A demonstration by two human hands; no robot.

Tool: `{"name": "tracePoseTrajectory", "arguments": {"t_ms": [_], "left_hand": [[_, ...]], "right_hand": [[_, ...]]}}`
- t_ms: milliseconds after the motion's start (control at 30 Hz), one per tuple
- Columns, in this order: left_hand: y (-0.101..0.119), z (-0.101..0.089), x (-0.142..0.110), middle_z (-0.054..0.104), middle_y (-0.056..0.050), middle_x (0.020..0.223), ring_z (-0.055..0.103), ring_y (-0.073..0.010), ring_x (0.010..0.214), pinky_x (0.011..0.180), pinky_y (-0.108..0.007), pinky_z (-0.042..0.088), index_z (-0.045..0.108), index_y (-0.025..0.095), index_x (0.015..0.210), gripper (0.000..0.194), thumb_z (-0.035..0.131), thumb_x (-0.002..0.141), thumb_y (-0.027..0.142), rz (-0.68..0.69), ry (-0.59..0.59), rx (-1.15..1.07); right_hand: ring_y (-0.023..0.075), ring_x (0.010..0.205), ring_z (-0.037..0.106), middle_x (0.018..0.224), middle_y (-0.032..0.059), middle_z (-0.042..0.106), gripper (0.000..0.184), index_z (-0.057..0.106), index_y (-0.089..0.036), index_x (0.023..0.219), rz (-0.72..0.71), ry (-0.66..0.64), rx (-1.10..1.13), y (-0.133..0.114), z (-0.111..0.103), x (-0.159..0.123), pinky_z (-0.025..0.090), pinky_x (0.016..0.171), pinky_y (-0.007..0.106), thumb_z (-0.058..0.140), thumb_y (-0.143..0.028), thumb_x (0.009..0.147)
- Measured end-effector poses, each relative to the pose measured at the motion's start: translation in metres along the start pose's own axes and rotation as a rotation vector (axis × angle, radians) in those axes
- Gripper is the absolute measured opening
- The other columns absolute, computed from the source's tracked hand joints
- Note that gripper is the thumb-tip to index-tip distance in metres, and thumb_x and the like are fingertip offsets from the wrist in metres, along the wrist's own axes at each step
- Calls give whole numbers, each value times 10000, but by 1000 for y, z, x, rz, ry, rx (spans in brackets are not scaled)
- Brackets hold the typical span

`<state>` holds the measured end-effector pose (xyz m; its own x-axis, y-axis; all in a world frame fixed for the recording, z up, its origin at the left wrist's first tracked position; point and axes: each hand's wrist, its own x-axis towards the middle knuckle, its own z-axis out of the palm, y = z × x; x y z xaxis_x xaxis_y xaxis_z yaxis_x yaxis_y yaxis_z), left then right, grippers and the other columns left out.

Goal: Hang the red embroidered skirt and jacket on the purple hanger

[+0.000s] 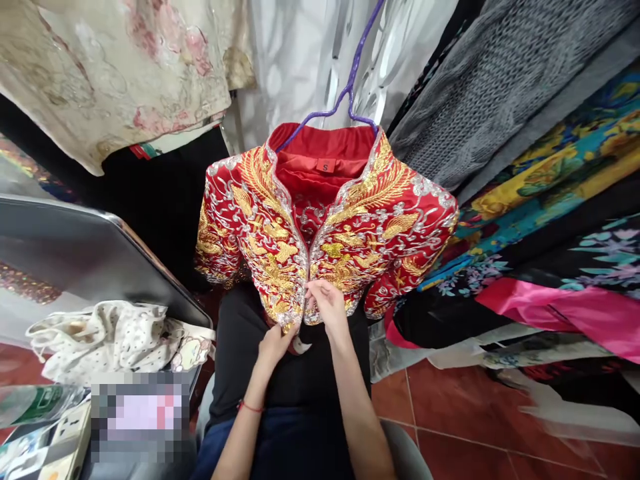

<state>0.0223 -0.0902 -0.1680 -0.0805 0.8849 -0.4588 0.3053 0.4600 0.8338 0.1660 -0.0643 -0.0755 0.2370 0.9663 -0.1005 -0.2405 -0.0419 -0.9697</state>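
Observation:
A red jacket (pixel 400 193), thickly embroidered in gold and silver, hangs from a purple hanger (pixel 347 90), its lower part over my lap. Its front edges meet in the middle below the open stand-up collar; a label (pixel 326 166) marked S sits inside the neck. My left hand (pixel 276 343) is closed on the bottom corner of the left front panel. Higher up, my right hand (pixel 327 303) pinches at the front opening, fingertips together; any small fastener between them is too small to make out. A pale curved strip (pixel 301 345) shows just below the hem.
Garments hang close on both sides, among them a grey knit (pixel 500 100) and a beige floral piece (pixel 150 73). To the left stand a dark panel (pixel 100 247), a spotted cloth bag (pixel 110 340), a plastic bottle (pixel 40 403) and a power strip (pixel 65 440). Red tiles (pixel 460 420) cover the floor.

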Motion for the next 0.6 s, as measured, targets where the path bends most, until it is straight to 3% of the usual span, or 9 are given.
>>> {"name": "tracePoseTrajectory", "arguments": {"t_ms": [67,133,200,267,433,600], "left_hand": [[19,-17,-12,725,-98,782,711,-341,947,837,-423,516,595,191,720,329,794,701,452,32,61,233],[44,-25,-23,704,-57,882,703,-251,873,782,-353,507,559,217,859,270,650,850,471,270,130,361],[70,-22,-28,667,-40,955,674,-208,892,780,-307,496,524,234,936,187,608,889,394,557,188,373],[89,-11,-27,633,-34,940,650,-197,872,752,-286,481,506,234,915,107,590,887,294,706,219,408],[100,11,-19,590,-12,836,600,-170,732,659,-260,429,497,220,841,66,526,899,222,718,232,392],[94,11,-22,611,-25,835,609,-174,744,646,-254,401,515,209,837,64,503,900,208,702,207,406]], "right_hand": [[80,447,487,606,-6,634,314,704,-177,726,41,-1,4,0,0,-1,374,483,242,752,-483,674],[76,433,462,582,-8,622,295,707,-177,704,61,1,12,1,0,-2,340,462,240,756,-464,653],[62,415,397,536,-28,569,284,701,-180,692,57,8,21,1,1,-4,285,435,233,751,-456,646],[49,410,320,502,-51,499,286,689,-183,680,58,15,37,-1,2,-7,221,418,225,748,-460,643],[38,440,272,523,-63,461,302,698,-174,709,93,-27,46,-9,-3,-14,185,424,213,779,-460,653],[42,443,331,542,-49,520,362,683,-164,705,64,-37,2,-8,-3,-16,236,429,214,814,-495,637]]}}
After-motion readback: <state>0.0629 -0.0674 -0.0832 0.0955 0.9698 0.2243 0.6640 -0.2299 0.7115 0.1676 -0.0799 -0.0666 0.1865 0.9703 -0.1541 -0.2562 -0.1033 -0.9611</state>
